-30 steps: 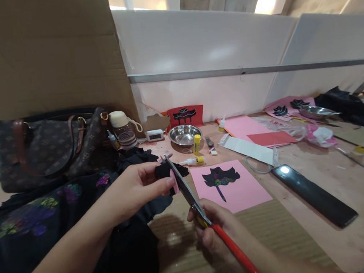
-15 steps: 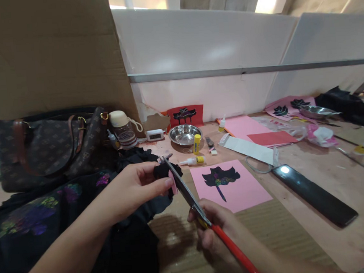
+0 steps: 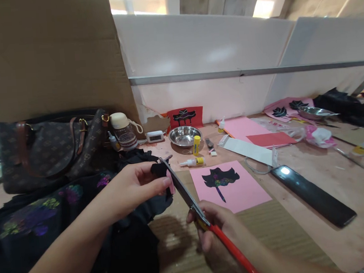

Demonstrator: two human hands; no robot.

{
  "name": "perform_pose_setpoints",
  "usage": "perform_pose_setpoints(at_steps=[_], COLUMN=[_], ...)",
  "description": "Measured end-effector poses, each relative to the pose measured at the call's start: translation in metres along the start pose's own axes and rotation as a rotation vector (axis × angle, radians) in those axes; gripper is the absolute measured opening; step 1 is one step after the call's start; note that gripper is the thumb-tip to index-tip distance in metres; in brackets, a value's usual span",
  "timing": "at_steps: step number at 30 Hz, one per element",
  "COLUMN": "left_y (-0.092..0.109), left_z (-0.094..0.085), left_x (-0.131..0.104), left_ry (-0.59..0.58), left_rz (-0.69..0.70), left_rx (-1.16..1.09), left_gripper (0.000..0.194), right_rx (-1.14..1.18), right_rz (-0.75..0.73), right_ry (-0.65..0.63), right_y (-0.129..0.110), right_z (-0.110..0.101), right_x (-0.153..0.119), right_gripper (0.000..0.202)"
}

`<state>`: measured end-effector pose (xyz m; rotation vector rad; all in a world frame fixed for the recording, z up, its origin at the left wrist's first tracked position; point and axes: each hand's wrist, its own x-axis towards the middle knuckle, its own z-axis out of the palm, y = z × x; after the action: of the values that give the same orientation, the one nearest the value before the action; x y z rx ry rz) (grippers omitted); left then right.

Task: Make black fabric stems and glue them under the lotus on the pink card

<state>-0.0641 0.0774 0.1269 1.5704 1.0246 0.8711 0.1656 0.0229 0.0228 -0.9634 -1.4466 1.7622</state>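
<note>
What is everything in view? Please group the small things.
upright cardboard panel: one, brown, back left
wall panels: several, white, back
monogrammed handbag: one, brown, left
lidded bottle: one, cream-topped, beside handbag
round metal bowls: two, silver, back centre and right
small supplies: several, mixed colours, back
paper sheets, some with black pictures: several, pink or red, centre to right
flat glossy slab: one, black, right
loose cloth: count unclear, black, left and back right
layered scrap: one, black and pink, centre
long scissors: one, red-handled, centre
left hand: one, holding scrap
right hand: one, holding scissors
</note>
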Motion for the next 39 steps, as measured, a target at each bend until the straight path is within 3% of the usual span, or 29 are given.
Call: perform_pose_setpoints(at_steps=[5,8,14,18,24,30,34,39], left_y=[0.0,-0.002,-0.003,0.0,-0.002,-0.01,-0.013,-0.015], left_z=[-0.003,-0.01,-0.034,-0.037,-0.01,0.028,0.04,0.04], left_x=[0.0,-0.001,-0.002,-0.002,-0.003,-0.007,-0.007,-0.005], left_ry=[0.001,0.01,0.172,0.07,-0.18,-0.372,-0.387,-0.264], left_rz=[-0.002,-0.008,-0.038,-0.037,-0.082,-0.162,-0.108,-0.055], left_rx=[0.058,0.134,0.176,0.191,0.181,0.063,0.118,0.183], left_gripper=[0.017,0.024,0.032,0.027,0.014,0.013,0.015,0.007], right_rx=[0.032,-0.028,-0.135,-0.099,-0.004,0.037,0.032,-0.002], right_rz=[-0.047,-0.05,-0.002,-0.059,-0.109,-0.228,-0.204,-0.194], right_ry=[-0.07,-0.099,-0.193,-0.11,0.229,0.237,0.213,0.198], right_y=[-0.004,-0.015,-0.03,-0.028,-0.037,-0.044,-0.04,-0.039], right_z=[-0.001,-0.005,-0.013,-0.011,-0.006,-0.009,-0.01,-0.008], right_x=[-0.003,-0.006,-0.007,-0.006,-0.007,-0.001,0.001,0.003], right_gripper=[0.067,0.063,0.06,0.059,0.041,0.034,0.034,0.029])
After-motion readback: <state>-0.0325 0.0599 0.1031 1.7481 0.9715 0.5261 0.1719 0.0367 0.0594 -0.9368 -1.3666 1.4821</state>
